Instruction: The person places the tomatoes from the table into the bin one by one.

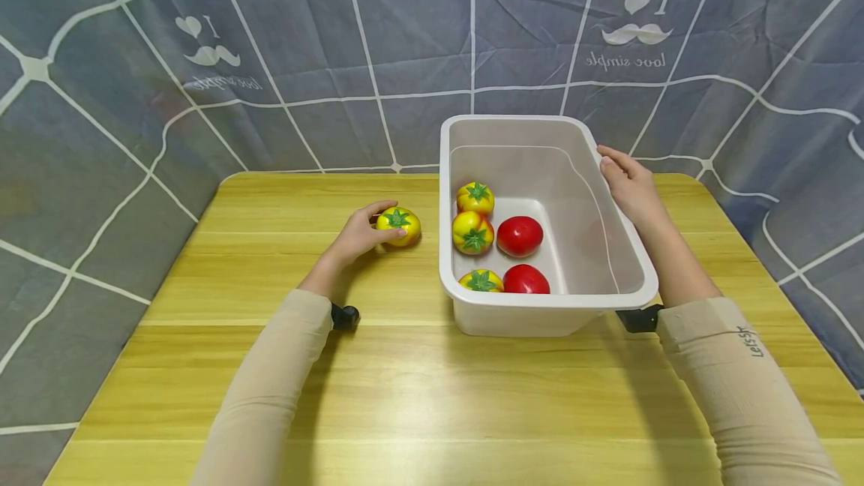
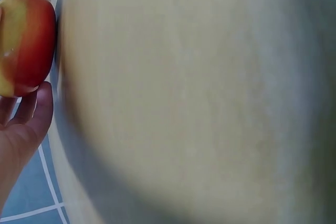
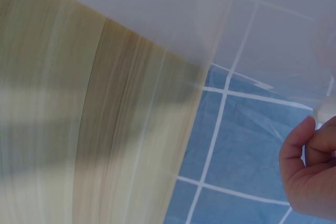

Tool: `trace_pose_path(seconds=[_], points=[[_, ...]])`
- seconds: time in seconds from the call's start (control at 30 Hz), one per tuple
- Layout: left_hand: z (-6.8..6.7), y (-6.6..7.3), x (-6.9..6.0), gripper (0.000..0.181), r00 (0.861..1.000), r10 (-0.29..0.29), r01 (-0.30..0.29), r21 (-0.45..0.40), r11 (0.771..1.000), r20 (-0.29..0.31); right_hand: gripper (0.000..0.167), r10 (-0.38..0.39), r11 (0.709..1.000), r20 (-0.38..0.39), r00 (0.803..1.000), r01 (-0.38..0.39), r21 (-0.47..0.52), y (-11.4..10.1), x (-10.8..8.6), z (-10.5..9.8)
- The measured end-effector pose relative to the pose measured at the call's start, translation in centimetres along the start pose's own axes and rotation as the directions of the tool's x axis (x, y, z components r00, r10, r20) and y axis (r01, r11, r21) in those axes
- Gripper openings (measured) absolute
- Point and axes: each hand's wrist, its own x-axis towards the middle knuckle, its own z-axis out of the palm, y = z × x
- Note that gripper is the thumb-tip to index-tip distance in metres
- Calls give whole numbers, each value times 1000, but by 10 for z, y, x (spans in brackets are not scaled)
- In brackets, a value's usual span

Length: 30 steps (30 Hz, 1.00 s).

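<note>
My left hand (image 1: 360,235) grips a yellow tomato (image 1: 403,226) with a green leafy top, left of the bin; thumb and fingers curve round it. In the left wrist view this tomato (image 2: 29,43) shows red and yellow sides. My right hand (image 1: 631,190) holds the right rim of the white plastic bin (image 1: 540,321), its fingers curled over the edge in the right wrist view. Inside the bin, along its left side, sit yellow tomatoes (image 1: 473,232) with green tops. Beside them lie two red tomatoes (image 1: 520,236), the nearer partly hidden by the front rim.
The wooden table (image 1: 405,396) carries the bin right of its middle. A grey-blue curtain (image 1: 418,43) with white lines hangs close behind the table and along both sides. Black straps with small devices (image 1: 346,317) sit at both wrists.
</note>
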Motion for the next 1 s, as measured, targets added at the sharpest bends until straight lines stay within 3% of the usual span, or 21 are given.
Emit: trace_pose_path(seconds=[0.6, 1.0], points=[[-2, 2, -1, 74, 1000, -2, 2, 21, 1000, 24, 50, 1, 999, -7, 1000, 0, 34, 0, 0, 0], [-3, 0, -2, 82, 999, 2, -5, 56, 998, 49, 51, 25, 1000, 5, 1000, -25, -10, -3, -1, 0]])
